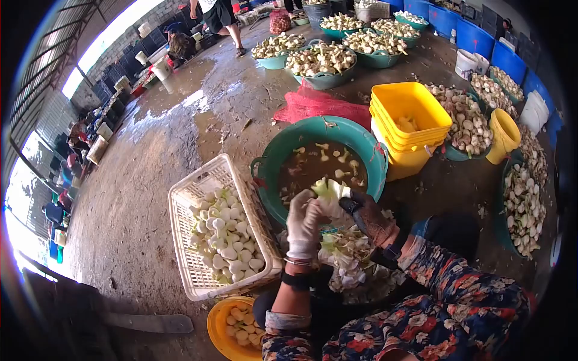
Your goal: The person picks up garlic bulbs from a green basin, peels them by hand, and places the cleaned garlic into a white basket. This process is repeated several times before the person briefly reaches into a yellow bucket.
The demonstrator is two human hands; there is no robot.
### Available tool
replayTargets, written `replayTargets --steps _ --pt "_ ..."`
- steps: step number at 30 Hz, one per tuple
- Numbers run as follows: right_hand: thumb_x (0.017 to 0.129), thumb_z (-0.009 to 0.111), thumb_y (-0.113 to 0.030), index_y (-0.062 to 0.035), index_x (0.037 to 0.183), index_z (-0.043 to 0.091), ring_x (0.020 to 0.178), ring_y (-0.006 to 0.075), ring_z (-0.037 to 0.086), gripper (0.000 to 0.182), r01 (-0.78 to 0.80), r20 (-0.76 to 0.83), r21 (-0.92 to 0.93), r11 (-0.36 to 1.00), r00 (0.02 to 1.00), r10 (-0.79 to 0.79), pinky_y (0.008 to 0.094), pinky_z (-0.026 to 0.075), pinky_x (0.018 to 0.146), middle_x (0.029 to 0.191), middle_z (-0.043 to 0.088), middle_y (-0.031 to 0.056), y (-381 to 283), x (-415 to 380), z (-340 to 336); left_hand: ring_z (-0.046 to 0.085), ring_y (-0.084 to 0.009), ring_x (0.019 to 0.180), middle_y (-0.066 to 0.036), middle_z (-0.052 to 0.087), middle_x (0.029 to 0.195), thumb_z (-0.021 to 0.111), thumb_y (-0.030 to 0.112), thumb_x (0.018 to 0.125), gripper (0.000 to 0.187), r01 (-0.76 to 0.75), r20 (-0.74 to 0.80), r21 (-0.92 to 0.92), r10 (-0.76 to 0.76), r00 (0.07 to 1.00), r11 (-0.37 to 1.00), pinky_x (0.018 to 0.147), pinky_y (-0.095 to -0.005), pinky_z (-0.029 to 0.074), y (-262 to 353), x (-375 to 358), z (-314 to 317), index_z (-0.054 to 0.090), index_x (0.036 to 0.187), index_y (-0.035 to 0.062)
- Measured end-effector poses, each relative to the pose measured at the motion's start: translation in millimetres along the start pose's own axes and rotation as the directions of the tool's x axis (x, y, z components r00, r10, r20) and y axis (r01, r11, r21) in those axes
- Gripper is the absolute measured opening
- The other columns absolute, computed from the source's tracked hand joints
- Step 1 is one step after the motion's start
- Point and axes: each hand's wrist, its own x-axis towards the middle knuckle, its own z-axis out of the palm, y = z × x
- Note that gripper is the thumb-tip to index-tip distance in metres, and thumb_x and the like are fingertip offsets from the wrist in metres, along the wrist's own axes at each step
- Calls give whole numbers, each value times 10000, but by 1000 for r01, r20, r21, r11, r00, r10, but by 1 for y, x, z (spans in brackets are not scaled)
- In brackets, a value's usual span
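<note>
A pale garlic bulb with loose green-white skin (330, 191) is held up over the near rim of a green tub (265, 194). My left hand (303, 224), in a white glove, is closed on its left side. From the right, my right hand (368, 218), in a dark glove with a black piece at the thumb, pinches the same garlic. The fingertips are partly hidden. Brown water in the tub carries several trimmed garlic pieces (343, 156). Below my hands lies a heap of peeled-off garlic skins (349, 259).
To my left stands a white plastic crate (180, 210) of peeled garlic (226, 237), with an orange bucket (217, 334) nearer me. Stacked yellow buckets (397, 147) and a red mesh sack (319, 107) stand beyond the tub. Full garlic tubs (325, 80) and other people (220, 18) are farther off.
</note>
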Motion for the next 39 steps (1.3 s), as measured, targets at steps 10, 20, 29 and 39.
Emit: replayTargets --steps 10,20,29,39 --pt "899 556 -94 10 1029 600 848 123 591 172 380 157 -35 924 916 -370 298 482 794 913 638 71 5 10 -24 562 -168 886 -85 584 990 644 230 883 347 261 157 -571 -209 965 778 784 -310 483 -13 2 -4 532 1102 -15" --pt "927 521 -183 14 1005 626 731 134 605 236 -301 -60 325 897 940 337 322 504 694 902 648 62 76 -3 -64 562 -241 1067 -150 560 1162 552 406 906 520 228 215 -634 -115 970 739 951 -339 447 -26 4 -11 484 1189 -25" --pt "797 659 -337 -40 998 635 832 401 612 359 159 354 -620 768 931 93 446 471 737 875 647 202 38 -39 -57 564 -361 1094 -193 600 1133 418 331 946 432 265 181 -603 -195 964 752 901 -524 482 5 -1 -39 492 1182 -23" --pt "862 579 -287 -36 884 639 764 389 600 259 -5 -2 -570 821 1000 4 433 463 675 783 625 208 80 27 -73 546 -176 755 -125 645 895 660 230 845 343 538 -630 772 297 718 338 714 -336 486 63 -188 -246 581 1052 -32"
